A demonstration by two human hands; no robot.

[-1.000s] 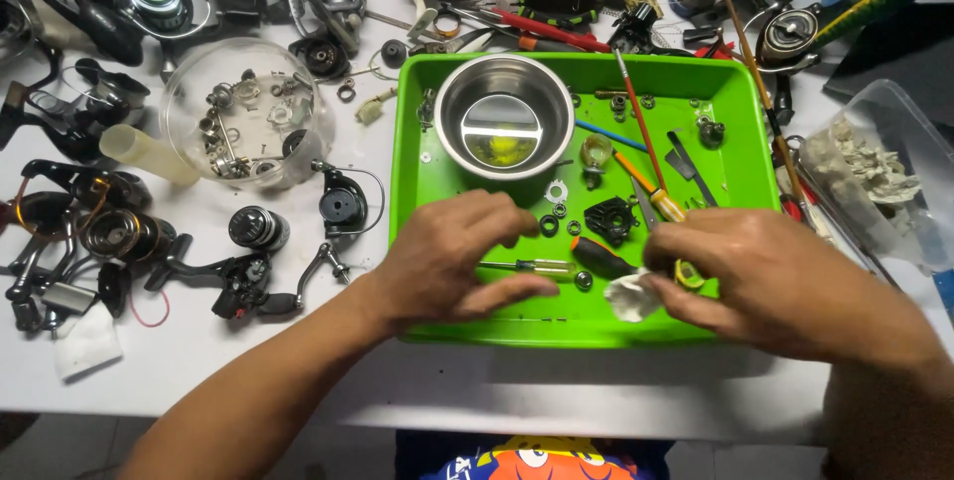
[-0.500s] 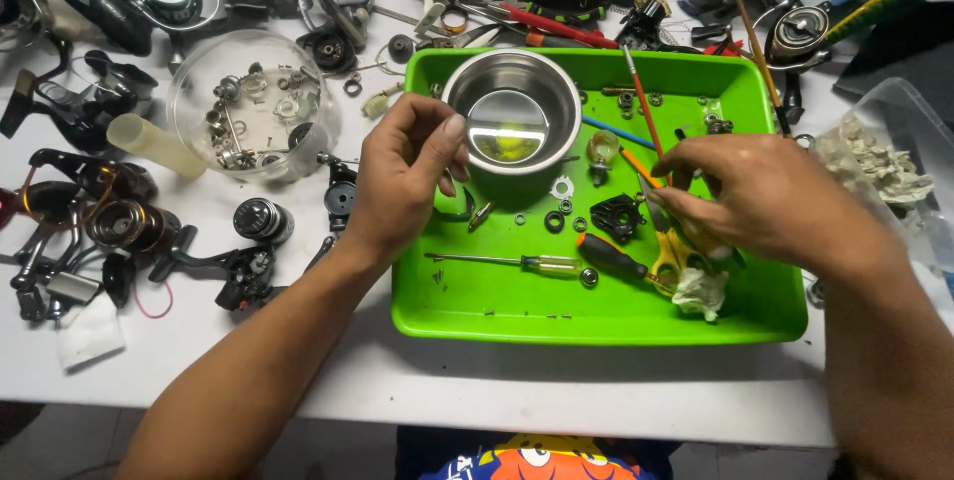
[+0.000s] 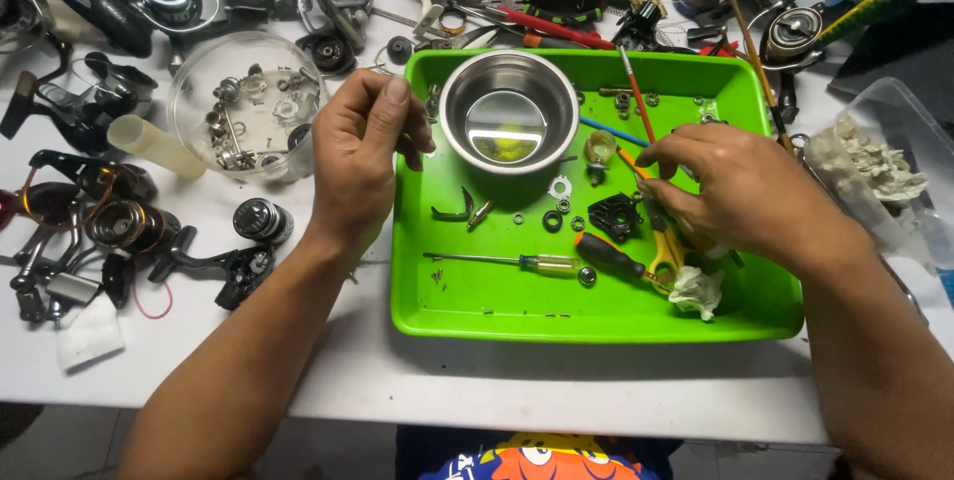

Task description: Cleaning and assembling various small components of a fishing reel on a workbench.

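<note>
My left hand [image 3: 360, 157] hovers over the left rim of the green tray [image 3: 596, 326]. Its fingers are curled and the thumb is raised; whether a small part lies inside them is hidden. My right hand [image 3: 740, 197] lies over the right half of the tray, fingertips pinching a thin orange stick [image 3: 627, 156] beside a blue stick [image 3: 603, 127] and a red-handled brush [image 3: 636, 92]. A steel bowl [image 3: 509, 112] stands at the tray's far middle. Two screwdrivers [image 3: 517, 261] [image 3: 611, 256], a black part [image 3: 614, 217], washers [image 3: 559, 187] and a crumpled tissue [image 3: 696, 291] lie in the tray.
A clear round dish of small metal parts [image 3: 243, 107] stands left of the tray. Fishing reels [image 3: 119, 227] and reel parts crowd the left and far table. A clear plastic box with white bits [image 3: 874, 167] stands at the right. The table's front edge runs just below the tray.
Both hands moved from the tray's front toward its far half. My left hand then drew back from the bowl to the left rim. My right hand shifted up to the sticks.
</note>
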